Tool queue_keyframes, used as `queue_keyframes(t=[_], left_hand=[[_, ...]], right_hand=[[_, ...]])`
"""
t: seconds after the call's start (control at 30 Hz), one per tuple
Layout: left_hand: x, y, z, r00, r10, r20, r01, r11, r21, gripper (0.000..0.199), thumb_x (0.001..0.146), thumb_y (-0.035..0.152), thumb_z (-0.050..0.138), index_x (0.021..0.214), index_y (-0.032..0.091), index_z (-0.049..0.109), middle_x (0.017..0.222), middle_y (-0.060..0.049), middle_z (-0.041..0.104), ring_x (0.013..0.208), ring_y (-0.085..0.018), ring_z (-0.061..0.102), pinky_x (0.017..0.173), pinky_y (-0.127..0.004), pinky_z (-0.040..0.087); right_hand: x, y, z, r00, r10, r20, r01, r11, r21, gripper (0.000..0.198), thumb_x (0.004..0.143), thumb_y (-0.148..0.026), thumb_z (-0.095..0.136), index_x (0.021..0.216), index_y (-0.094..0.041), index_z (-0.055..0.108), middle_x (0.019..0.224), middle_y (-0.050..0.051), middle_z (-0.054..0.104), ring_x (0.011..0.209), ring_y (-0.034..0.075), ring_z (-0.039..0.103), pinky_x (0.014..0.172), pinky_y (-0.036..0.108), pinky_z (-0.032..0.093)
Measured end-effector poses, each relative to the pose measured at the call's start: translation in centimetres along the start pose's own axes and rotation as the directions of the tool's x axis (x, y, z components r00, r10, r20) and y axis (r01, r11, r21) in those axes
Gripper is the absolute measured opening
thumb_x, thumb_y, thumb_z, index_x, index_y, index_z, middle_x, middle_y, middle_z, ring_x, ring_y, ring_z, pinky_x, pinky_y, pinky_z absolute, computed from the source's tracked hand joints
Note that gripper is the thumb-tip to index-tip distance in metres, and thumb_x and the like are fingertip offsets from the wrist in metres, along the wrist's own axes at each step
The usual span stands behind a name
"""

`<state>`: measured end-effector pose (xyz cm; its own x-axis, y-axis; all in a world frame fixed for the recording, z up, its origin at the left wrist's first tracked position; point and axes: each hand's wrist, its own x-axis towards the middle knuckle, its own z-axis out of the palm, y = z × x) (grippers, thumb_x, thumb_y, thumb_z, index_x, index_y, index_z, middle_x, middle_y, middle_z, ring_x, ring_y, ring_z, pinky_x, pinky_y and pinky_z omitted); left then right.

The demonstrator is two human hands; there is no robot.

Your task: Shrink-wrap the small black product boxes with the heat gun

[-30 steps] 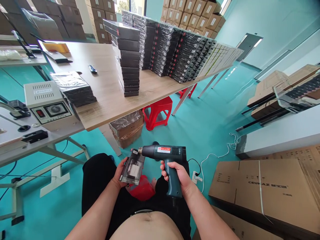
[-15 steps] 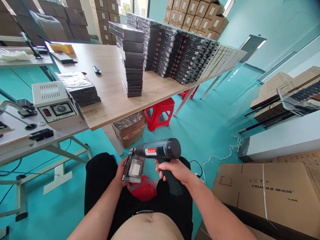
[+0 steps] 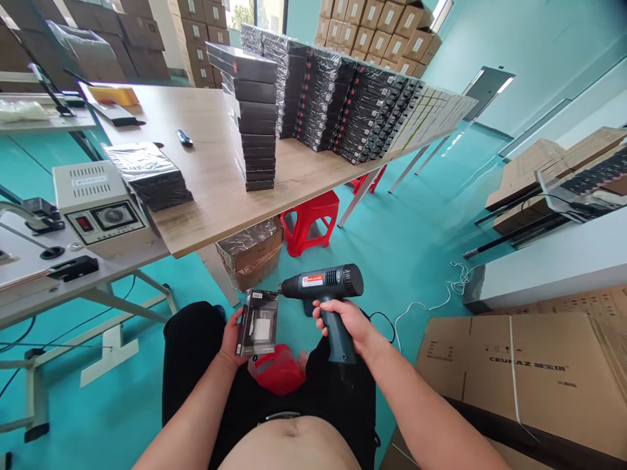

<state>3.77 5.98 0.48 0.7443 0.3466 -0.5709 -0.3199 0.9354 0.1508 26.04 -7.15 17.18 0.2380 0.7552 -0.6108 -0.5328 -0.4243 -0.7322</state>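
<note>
My left hand (image 3: 232, 337) is closed on the left side of a small black box (image 3: 258, 321) with a clear window and a white item showing inside. In my right hand (image 3: 343, 320) is the handle of a dark heat gun (image 3: 323, 282) with a red and white label. Its nozzle points left, at the upper right corner of the box; I cannot tell if they touch. Both things are held above my lap, over a red stool (image 3: 279, 373) between my legs.
A wooden table (image 3: 206, 189) ahead bears a tall stack of black boxes (image 3: 257, 124), long rows of wrapped boxes (image 3: 372, 111) and a flat wrapped pack (image 3: 147, 176). At left stands a sealing machine (image 3: 102, 209). Cartons (image 3: 519, 372) are at right; a white cable (image 3: 421, 304) crosses the floor.
The heat gun has shifted right, and its nozzle has drawn back from over the box's top. The box has turned slightly, so its upper face shows more.
</note>
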Motion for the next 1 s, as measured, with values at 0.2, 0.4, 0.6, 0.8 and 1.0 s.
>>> queue_keyframes(t=[0.2, 0.4, 0.6, 0.8, 1.0], left_hand=[[0.4, 0.0, -0.4, 1.0, 0.029, -0.001, -0.029, 0.999, -0.021, 0.037, 0.082, 0.042, 0.058, 0.098, 0.01, 0.066, 0.088, -0.013, 0.074, 0.088, -0.032, 0.07, 0.081, -0.046, 0.054], [0.6, 0.0, -0.4, 0.998, 0.064, -0.017, -0.064, 0.997, -0.031, 0.033, 0.081, 0.04, 0.06, 0.098, 0.012, 0.067, 0.088, -0.012, 0.074, 0.088, -0.032, 0.07, 0.082, -0.046, 0.054], [0.6, 0.0, -0.4, 0.997, 0.068, -0.039, -0.069, 0.998, -0.014, 0.035, 0.08, 0.041, 0.06, 0.098, 0.012, 0.066, 0.088, -0.013, 0.074, 0.088, -0.033, 0.07, 0.082, -0.048, 0.054], [0.3, 0.1, 0.1, 0.993, 0.093, -0.069, -0.095, 0.995, -0.019, 0.036, 0.08, 0.042, 0.059, 0.099, 0.012, 0.067, 0.088, -0.013, 0.074, 0.091, -0.035, 0.069, 0.084, -0.052, 0.052], [0.1, 0.1, 0.6, 0.997, 0.074, -0.031, -0.075, 0.996, -0.05, 0.043, 0.081, 0.044, 0.056, 0.111, 0.014, 0.064, 0.095, -0.015, 0.073, 0.097, -0.035, 0.067, 0.085, -0.053, 0.051]], right_hand=[[-1.4, 0.6, -2.9, 0.994, 0.056, 0.093, -0.04, 0.984, -0.172, 0.025, 0.073, -0.023, 0.062, 0.094, -0.01, 0.064, 0.076, 0.006, 0.068, 0.057, 0.014, 0.063, 0.045, 0.022, 0.049], [-3.8, 1.5, -3.4, 0.914, 0.26, 0.313, -0.119, 0.906, -0.406, 0.028, 0.07, -0.021, 0.064, 0.095, -0.01, 0.066, 0.072, 0.006, 0.068, 0.053, 0.014, 0.062, 0.044, 0.022, 0.048], [-3.2, 1.4, -2.6, 0.989, 0.062, 0.134, -0.013, 0.941, -0.339, 0.027, 0.072, -0.025, 0.063, 0.096, -0.012, 0.065, 0.074, 0.005, 0.068, 0.057, 0.014, 0.062, 0.049, 0.024, 0.049], [-4.1, 2.2, -3.0, 0.96, 0.139, 0.243, -0.038, 0.924, -0.381, 0.029, 0.07, -0.025, 0.064, 0.096, -0.012, 0.068, 0.075, 0.006, 0.069, 0.055, 0.014, 0.061, 0.048, 0.025, 0.048], [-4.7, 3.1, -2.7, 0.963, 0.158, 0.22, -0.066, 0.925, -0.373, 0.029, 0.07, -0.024, 0.065, 0.096, -0.011, 0.068, 0.074, 0.006, 0.068, 0.055, 0.015, 0.061, 0.048, 0.025, 0.047]])
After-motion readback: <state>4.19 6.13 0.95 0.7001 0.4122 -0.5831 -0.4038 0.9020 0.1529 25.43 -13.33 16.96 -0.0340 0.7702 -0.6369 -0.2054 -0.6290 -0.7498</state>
